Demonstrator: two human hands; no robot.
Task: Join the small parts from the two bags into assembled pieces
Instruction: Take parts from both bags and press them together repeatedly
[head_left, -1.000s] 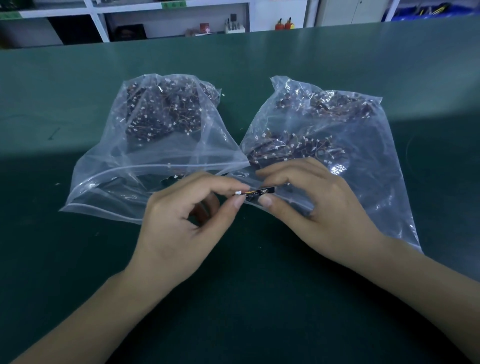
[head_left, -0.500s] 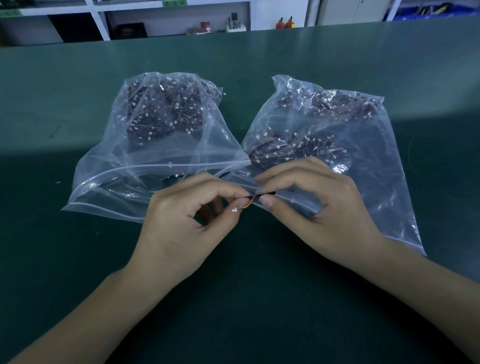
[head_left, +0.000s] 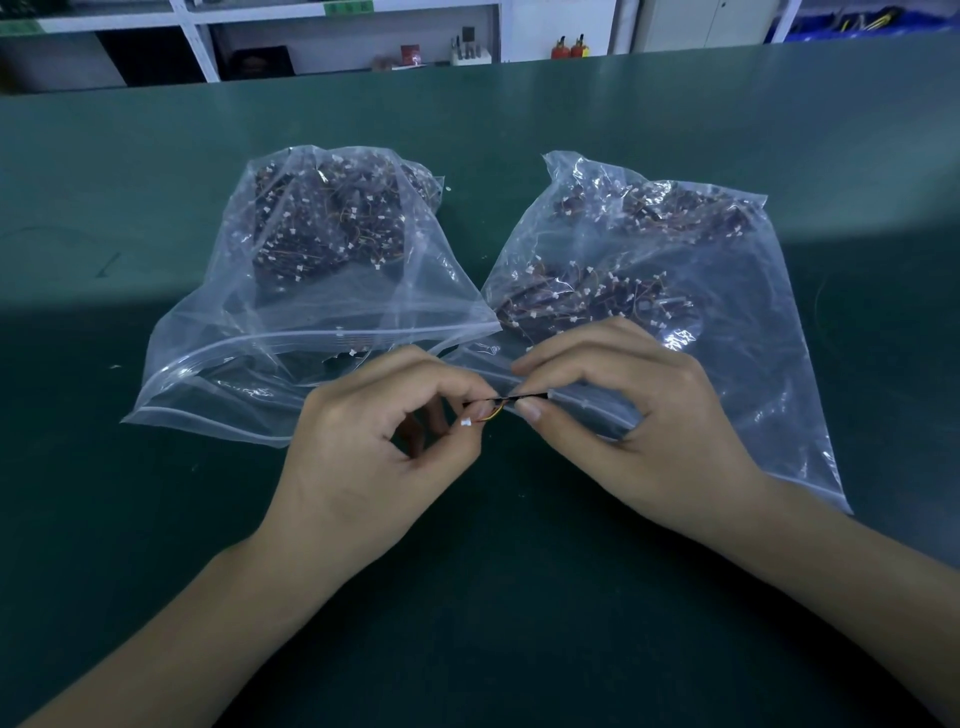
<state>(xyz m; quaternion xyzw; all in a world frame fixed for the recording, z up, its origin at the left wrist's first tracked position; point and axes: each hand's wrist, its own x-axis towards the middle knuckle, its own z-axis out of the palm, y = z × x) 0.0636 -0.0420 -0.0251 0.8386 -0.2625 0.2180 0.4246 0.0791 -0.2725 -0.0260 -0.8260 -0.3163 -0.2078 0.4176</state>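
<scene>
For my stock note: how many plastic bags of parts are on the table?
2. The left bag lies beyond the left hand; the right bag lies beside it, partly under the right hand.

A dark green table (head_left: 519, 623) carries 2 clear zip-top plastic bags lying flat, mouths toward the viewer. The left bag (head_left: 291, 322) holds a dark heap of small wired parts with white connectors. Just right of the left bag, touching it at the near corner, lies the right bag (head_left: 737, 322) with a similar heap.
</scene>
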